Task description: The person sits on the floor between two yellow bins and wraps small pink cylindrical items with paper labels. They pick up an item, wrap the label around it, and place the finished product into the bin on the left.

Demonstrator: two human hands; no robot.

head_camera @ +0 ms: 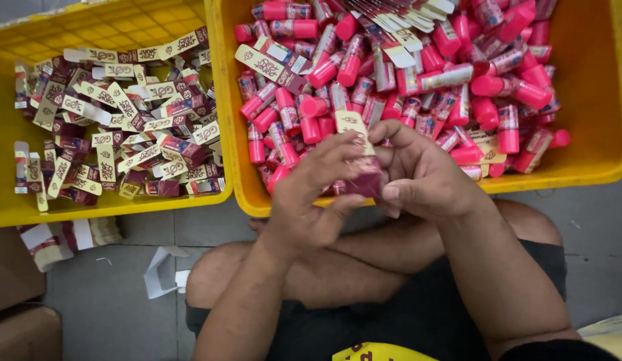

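At the centre of the frame, the left hand (311, 194) and right hand (418, 177) both pinch a small maroon carton (364, 175), its cream flap up, over the near rim of the right yellow crate (592, 80) of pink tubes (505, 87). This looks like the boxing step; closing the flap likely follows. Filled cartons (124, 134) lie in the upper-left crate (3, 134).
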